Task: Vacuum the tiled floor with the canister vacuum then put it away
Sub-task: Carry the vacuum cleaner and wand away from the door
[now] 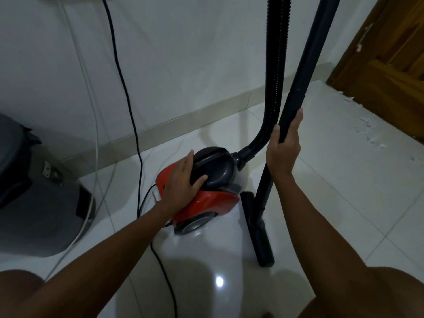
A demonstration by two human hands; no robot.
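Left hand [183, 180] lies fingers spread over the dark top of the red canister vacuum [206, 191], thumb hooked round its rim. Right hand [284, 148] is wrapped around the black wand [296, 99], floor head [257, 228] below it.

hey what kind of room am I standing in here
Probably a room in a home: glossy white tiled floor, plain white wall with a tile skirting, and a brown panelled wooden door at the right.

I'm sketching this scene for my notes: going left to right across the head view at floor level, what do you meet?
Grey bin → white cable → left hand on the red canister vacuum → floor nozzle → right hand on the wand → wooden door.
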